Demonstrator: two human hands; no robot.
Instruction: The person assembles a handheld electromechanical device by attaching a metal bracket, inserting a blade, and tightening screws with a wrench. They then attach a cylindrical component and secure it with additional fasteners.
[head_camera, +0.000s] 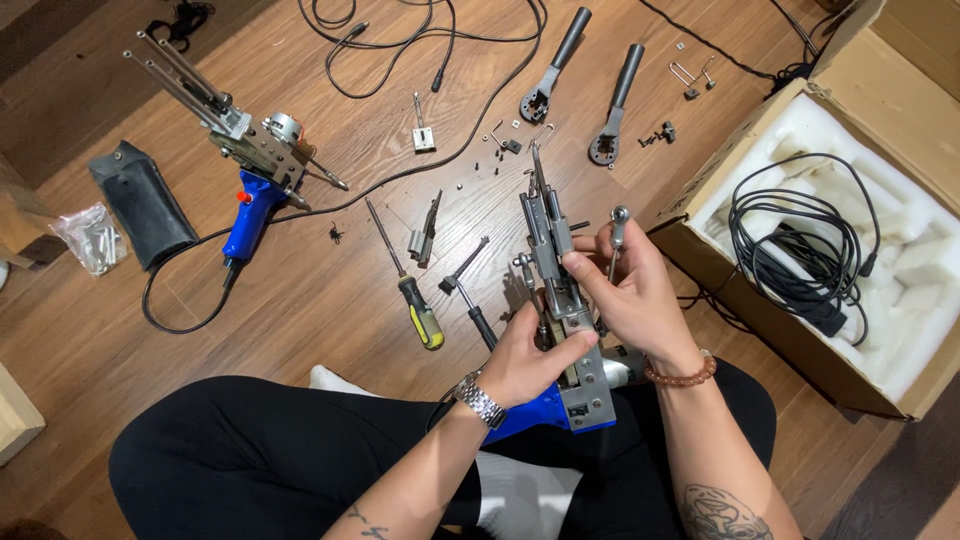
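Note:
A metal tool with a blue handle (563, 300) stands over my lap, its long grey frame pointing away from me. My left hand (530, 362) grips the frame low down, just above the blue handle, a steel watch on that wrist. My right hand (632, 298) rests on the frame's right side and pinches a short metal rod with a round end (618, 235). A second, similar tool with a blue handle (250, 160) lies on the wooden floor at the left.
On the floor ahead lie a yellow-handled screwdriver (410, 290), a black-handled driver (470, 300), two black-handled metal arms (555, 65), small screws and brackets, and black cables. An open cardboard box (760, 310) with white foam and a coiled cable sits at the right. A black pouch (145, 205) lies left.

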